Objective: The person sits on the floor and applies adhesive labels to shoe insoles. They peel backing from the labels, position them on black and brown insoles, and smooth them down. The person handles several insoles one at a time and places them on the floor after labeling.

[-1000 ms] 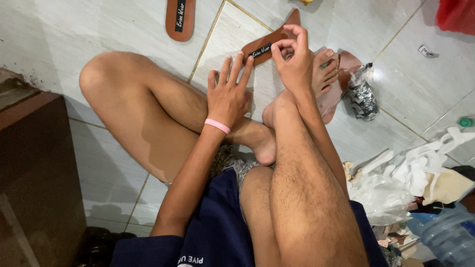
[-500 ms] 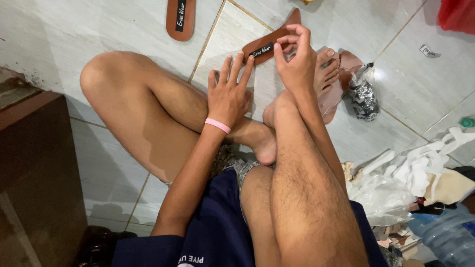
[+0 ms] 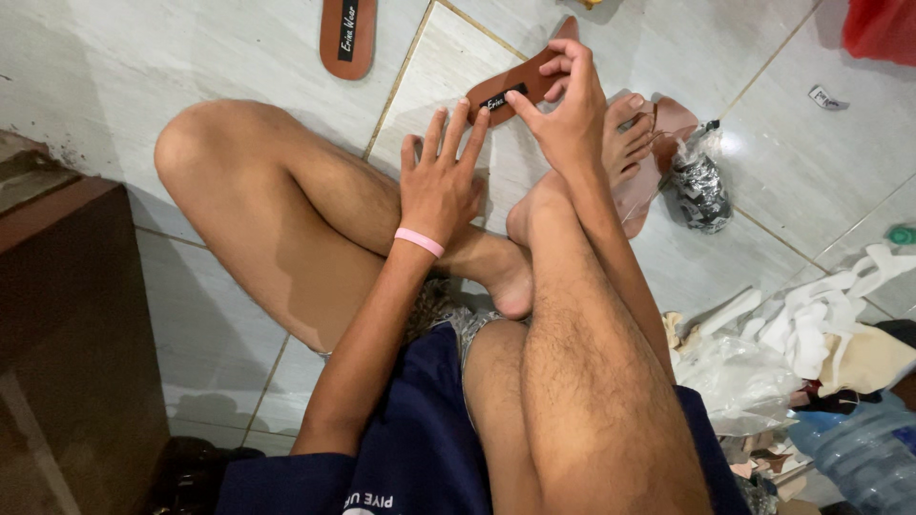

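Insole [image 3: 515,88], brown with a dark label, lies flat on the tiled floor [image 3: 191,67] beyond the person's crossed legs. The right hand [image 3: 570,114] pinches its far half between thumb and fingers. The left hand [image 3: 441,181] is spread wide, its fingertips touching the insole's near end. A second insole [image 3: 346,33] lies well apart at the top edge, open tile between them. A foil wad [image 3: 701,186] sits just right of the foot, and white scraps [image 3: 811,324] crowd the right side.

insole [image 3: 515,88]: matt brown leather-like sheet
floor tiles [image 3: 191,67]: glossy pale ceramic
wristband [image 3: 420,241]: smooth pink rubber
cabinet [image 3: 67,334]: dark wood
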{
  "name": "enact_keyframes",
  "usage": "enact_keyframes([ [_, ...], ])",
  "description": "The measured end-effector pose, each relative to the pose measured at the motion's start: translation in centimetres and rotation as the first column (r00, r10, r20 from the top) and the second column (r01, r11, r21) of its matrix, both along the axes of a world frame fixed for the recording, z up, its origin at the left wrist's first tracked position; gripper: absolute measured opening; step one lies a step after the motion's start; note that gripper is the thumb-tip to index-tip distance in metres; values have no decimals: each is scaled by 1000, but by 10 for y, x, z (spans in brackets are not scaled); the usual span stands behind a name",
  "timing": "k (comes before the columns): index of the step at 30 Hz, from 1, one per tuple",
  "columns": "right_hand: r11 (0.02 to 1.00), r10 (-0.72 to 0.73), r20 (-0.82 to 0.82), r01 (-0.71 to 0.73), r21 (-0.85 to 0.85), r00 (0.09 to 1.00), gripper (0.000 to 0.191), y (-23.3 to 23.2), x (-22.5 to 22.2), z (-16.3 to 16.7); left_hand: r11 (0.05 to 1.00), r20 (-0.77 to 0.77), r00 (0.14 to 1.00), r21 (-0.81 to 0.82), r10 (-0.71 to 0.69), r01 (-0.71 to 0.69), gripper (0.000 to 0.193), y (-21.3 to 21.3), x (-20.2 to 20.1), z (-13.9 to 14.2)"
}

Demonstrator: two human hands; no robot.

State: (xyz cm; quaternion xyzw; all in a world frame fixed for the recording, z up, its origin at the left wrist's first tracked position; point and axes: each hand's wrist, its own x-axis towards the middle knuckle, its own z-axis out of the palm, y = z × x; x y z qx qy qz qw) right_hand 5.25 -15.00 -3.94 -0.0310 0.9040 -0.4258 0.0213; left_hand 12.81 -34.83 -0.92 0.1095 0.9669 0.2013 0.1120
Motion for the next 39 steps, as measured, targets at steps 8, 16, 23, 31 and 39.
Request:
enact_keyframes([
  [8, 1000, -16, 40, 16, 4, 999, 62, 1, 0, -2, 1000, -11, 1000, 7, 3, -3, 94, -1, 2, -1],
  [16, 996, -44, 70, 49, -72, 997, 51, 6, 0, -7, 994, -25, 999, 112, 22, -19, 80, -3, 2, 1],
  [23, 992, -23, 62, 30, -119, 998, 51, 7, 3, -6, 959, 43, 997, 272, 67, -76, 48, -17, 20, 13],
  [31, 978, -63, 115, 85, -192, 991, 48, 13, 4, -7, 996, -52, 998, 79, -33, 37, 63, 0, 21, 14],
  [39, 995, -31, 40, 35, -94, 999, 62, 13, 3, -9, 998, -114, 993, 67, 10, -3, 76, 15, 0, -4],
])
